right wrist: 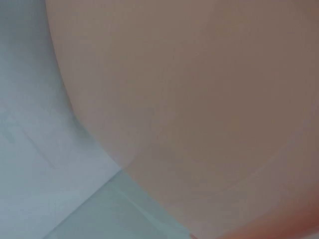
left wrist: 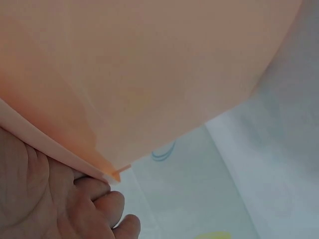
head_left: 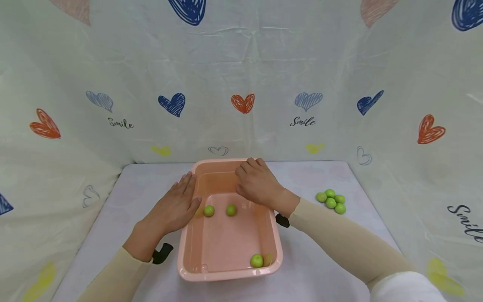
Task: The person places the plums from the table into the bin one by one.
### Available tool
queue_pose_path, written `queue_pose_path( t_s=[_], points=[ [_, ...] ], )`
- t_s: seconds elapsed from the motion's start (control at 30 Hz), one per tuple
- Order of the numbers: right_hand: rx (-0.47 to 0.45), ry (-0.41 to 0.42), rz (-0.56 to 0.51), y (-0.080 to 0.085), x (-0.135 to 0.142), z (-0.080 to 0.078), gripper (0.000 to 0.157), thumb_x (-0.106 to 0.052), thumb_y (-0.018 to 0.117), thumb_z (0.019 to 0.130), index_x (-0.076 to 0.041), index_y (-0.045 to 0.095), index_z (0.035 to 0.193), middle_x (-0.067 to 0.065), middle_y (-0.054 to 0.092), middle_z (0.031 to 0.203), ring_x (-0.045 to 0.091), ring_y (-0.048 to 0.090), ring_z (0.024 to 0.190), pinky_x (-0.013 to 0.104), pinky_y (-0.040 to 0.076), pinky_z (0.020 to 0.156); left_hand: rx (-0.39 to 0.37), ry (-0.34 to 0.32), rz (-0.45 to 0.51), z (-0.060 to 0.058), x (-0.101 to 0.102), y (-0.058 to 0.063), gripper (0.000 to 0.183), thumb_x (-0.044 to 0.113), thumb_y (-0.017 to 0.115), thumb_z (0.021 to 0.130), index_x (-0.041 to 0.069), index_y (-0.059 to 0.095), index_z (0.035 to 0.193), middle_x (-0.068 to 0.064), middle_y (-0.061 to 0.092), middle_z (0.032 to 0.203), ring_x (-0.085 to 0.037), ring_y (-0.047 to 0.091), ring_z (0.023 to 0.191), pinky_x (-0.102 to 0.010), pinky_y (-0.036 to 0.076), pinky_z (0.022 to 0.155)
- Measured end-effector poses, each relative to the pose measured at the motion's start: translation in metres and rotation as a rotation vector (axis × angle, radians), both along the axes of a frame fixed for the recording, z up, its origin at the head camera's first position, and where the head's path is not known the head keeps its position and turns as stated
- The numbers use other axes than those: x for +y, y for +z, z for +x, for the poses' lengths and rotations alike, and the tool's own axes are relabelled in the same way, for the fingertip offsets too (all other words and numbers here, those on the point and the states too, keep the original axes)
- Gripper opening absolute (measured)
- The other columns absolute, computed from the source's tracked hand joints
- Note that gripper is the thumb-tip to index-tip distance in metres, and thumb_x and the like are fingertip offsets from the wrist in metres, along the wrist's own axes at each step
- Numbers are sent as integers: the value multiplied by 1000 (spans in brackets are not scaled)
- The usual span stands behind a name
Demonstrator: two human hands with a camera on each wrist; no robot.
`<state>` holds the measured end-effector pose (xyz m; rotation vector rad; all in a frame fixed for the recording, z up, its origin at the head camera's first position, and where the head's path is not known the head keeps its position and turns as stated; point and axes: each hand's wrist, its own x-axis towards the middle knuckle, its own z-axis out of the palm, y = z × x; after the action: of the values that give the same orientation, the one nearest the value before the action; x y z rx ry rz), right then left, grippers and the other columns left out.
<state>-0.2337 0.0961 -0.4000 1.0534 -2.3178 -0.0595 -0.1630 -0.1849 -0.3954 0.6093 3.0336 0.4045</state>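
Note:
A pink plastic basin point(head_left: 230, 277) stands lengthwise in front of me in the head view. My left hand point(head_left: 175, 205) lies along its left rim with the fingers nearly straight; the left wrist view has the palm point(left wrist: 45, 199) against the outside of the rim. At the far right corner, my right hand point(head_left: 260, 182) grips the rim with curled fingers. Inside the basin are three round green fruits: one near the left wall point(head_left: 209, 210), one beside it point(head_left: 231, 209), and one at the near right corner point(head_left: 257, 261). Only the basin's outer wall point(right wrist: 174, 99) fills the right wrist view.
Several more green fruits point(head_left: 330, 203) sit in a cluster on the white-covered table point(head_left: 313, 256), right of the basin. A pale curtain point(head_left: 249, 63) printed with hearts and "Smile" rises behind the table and along both sides.

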Motion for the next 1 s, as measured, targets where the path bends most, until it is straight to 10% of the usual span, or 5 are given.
queue_pose_path(
  t_s=[0.5, 1.0],
  points=[
    [-61, -202, -435, 0, 87, 13, 26, -21, 74, 94, 0, 66, 107, 17, 66, 100, 39, 54, 90, 50, 41, 75, -5, 0, 18, 0, 0, 0, 70, 29, 43, 112, -15, 21, 161, -33, 20, 170, -49, 23, 158, -63, 25, 127],
    [-60, -385, -338, -42, 203, 37, 37, -18, 80, 84, 6, 65, 109, 24, 66, 102, 47, 55, 95, 54, 42, 74, -20, 10, 28, 1, -1, 0, 70, 30, 43, 112, -14, 19, 162, -31, 18, 171, -48, 21, 159, -62, 24, 128]
  ],
)
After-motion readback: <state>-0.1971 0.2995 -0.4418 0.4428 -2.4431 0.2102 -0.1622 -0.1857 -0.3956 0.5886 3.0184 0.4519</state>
